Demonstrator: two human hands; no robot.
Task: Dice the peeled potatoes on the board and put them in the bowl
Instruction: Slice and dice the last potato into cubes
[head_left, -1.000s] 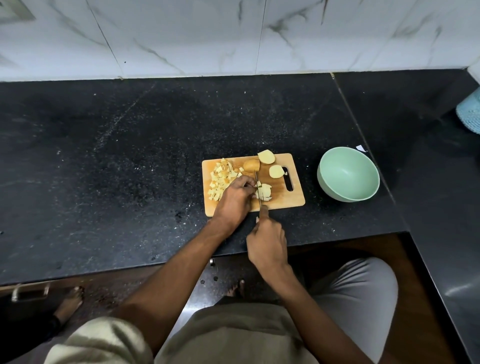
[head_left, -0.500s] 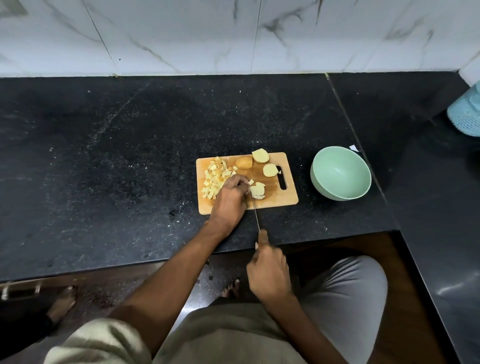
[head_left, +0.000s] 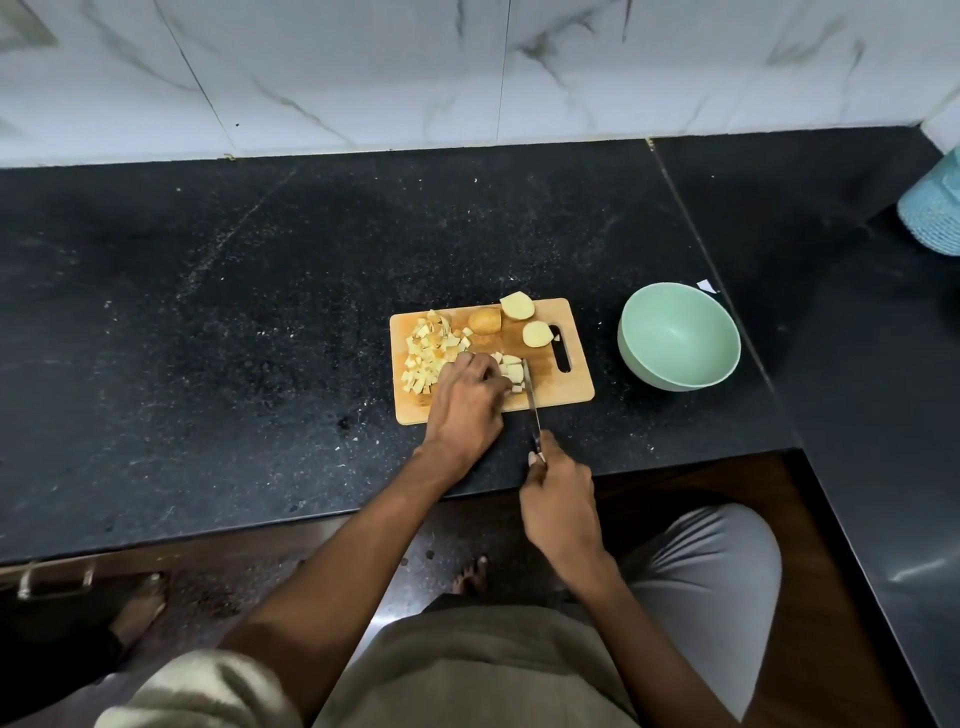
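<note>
A wooden cutting board (head_left: 571, 387) lies on the black counter. A pile of diced potato (head_left: 431, 348) covers its left part. Three larger potato pieces (head_left: 517, 306) sit along its far edge. My left hand (head_left: 467, 400) presses down on a sliced potato piece (head_left: 511, 371) near the board's middle. My right hand (head_left: 558, 501) grips a knife (head_left: 531, 400) by the handle, the blade resting on the board just right of that piece. The green bowl (head_left: 678, 338) stands empty to the right of the board.
The black counter (head_left: 234, 338) runs left and meets a white marble wall at the back. A light blue container (head_left: 935, 208) stands at the far right. A small white scrap (head_left: 705, 286) lies behind the bowl. The counter edge is close below my hands.
The knife, drawn back off the board half a second ago, has moved forward again onto the board beside the held piece. My left hand stays on the potato.
</note>
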